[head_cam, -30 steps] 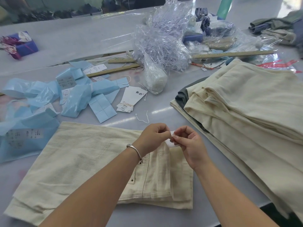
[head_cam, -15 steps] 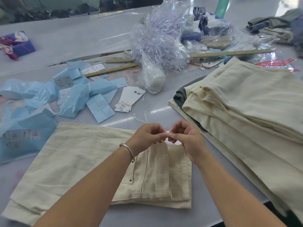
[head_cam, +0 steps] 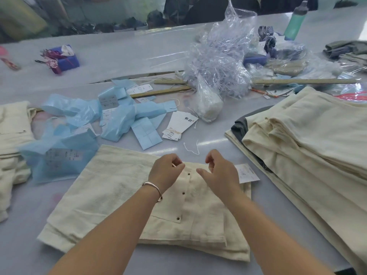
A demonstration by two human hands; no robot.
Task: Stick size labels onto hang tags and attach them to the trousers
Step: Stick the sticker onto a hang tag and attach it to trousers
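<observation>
Cream trousers [head_cam: 111,187] lie folded on the table in front of me, waistband with metal snaps toward the right. A white hang tag [head_cam: 247,173] rests on the waistband's far right corner. My left hand [head_cam: 165,171], with a bracelet on its wrist, hovers over the waistband with thumb and forefinger pinched; I see nothing in them. Just left of the tag, my right hand [head_cam: 219,172] is loosely curled, fingers apart, holding nothing. A bundle of white hang tags [head_cam: 179,126] and a loose white string [head_cam: 191,148] lie beyond the trousers.
A stack of folded cream trousers [head_cam: 309,139] fills the right side. Blue bags with labels [head_cam: 83,124] spread at the left, more cream cloth [head_cam: 12,135] at the far left. A clear bag of string fasteners [head_cam: 218,62], wooden rulers [head_cam: 301,81] and a green bottle [head_cam: 296,20] stand behind.
My hands were pinched together over the waistband on something small; now they have parted, and the hang tag lies on the trousers beside my right hand. The camera view also shifted.
</observation>
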